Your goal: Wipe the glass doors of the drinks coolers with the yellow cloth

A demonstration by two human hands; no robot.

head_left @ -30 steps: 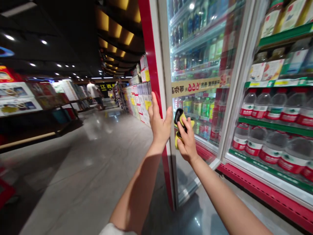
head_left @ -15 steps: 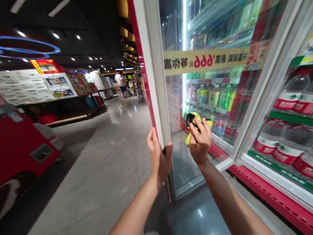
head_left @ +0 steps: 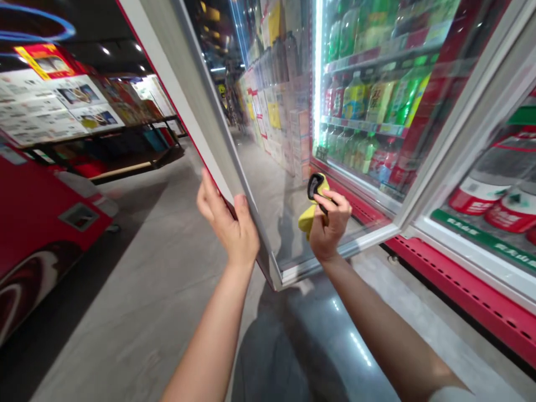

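A glass cooler door [head_left: 268, 167] with a pale frame stands swung open in front of me. My left hand [head_left: 230, 220] grips the outer edge of its frame, thumb on the near side and fingers round the far side. My right hand [head_left: 330, 220] pinches a yellow cloth with black edging [head_left: 309, 219] at the lower part of the glass. The fingers partly cover the cloth. Whether it touches the pane is hard to tell.
Shelves of bottles [head_left: 355, 103] show through the glass. Large bottles with red and white labels [head_left: 475, 192] stand at the right above a red base panel [head_left: 473, 290]. A red car-shaped object [head_left: 37, 223] and stacked boxes [head_left: 50, 106] are at the left.
The view has tilted down, and the door frame leans more to the left. Both hands appear higher and further left. The cloth is lower on the glass, beneath the printed yellow strip now out of view.
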